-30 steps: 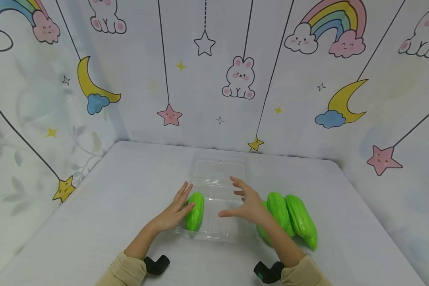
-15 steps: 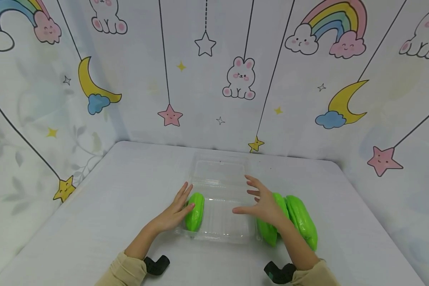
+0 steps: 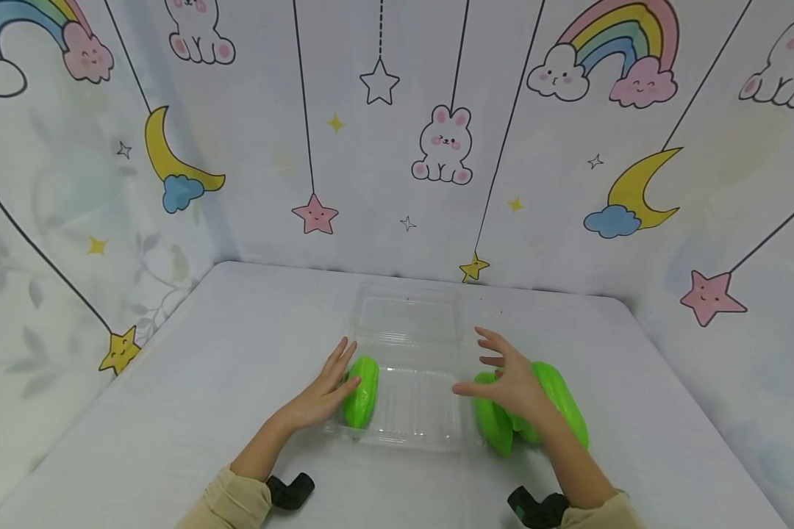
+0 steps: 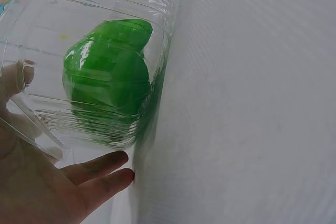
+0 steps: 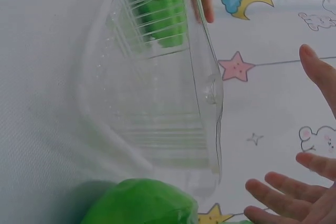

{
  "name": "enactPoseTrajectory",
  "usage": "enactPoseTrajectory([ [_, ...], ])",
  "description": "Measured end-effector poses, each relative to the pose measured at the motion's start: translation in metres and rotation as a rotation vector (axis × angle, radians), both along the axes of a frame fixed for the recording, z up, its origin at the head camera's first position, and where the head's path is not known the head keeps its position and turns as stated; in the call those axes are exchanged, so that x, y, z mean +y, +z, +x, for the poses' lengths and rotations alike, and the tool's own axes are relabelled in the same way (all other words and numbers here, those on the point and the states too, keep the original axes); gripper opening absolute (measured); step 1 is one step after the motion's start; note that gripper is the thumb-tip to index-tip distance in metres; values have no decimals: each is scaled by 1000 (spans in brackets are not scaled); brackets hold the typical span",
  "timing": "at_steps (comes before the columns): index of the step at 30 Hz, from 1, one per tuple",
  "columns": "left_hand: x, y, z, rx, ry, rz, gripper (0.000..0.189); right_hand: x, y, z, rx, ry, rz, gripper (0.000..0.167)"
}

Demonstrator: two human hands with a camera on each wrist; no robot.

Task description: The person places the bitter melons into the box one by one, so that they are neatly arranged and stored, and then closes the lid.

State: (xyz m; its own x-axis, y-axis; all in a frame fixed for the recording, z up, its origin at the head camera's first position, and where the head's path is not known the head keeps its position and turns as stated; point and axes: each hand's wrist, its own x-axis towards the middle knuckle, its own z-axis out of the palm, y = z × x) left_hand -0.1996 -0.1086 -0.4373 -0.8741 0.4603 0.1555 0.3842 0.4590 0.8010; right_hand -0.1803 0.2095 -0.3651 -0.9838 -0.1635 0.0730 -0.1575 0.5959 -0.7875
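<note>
A clear plastic clamshell box point(image 3: 423, 411) lies with its lid point(image 3: 406, 308) folded back toward the wall. Inside, along its left side, sits one glossy green, long, lobed piece point(image 3: 365, 393) with a tapered end. My left hand point(image 3: 320, 397) rests at the box's left edge, fingers straight; in the left wrist view its thumb shows through the plastic, near the green piece point(image 4: 110, 72). Spread and holding nothing, my right hand point(image 3: 512, 386) hovers over more green pieces point(image 3: 492, 422) right of the box. The right wrist view has one of these pieces point(image 5: 142, 203) close beside the box wall.
A white cloth covers the table point(image 3: 238, 330). Behind it stands a printed backdrop point(image 3: 258, 147) with stars, moons and rabbits. Another green piece point(image 3: 562, 397) lies furthest right, partly behind the right hand. A dark wrist camera point(image 3: 291, 491) sits by each sleeve.
My right hand has moved rightward from above the box to over the green pieces, its fingers still spread. The left hand and the box stay where they were.
</note>
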Motion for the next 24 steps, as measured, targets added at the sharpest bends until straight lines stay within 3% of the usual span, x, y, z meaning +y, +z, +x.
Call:
enactPoseTrajectory([
  [5, 0, 2, 0, -44, 0, -14, 63, 8, 2, 3, 16, -14, 26, 95],
  [24, -1, 3, 0, -76, 0, -36, 64, 28, 9, 6, 33, -33, 13, 91],
])
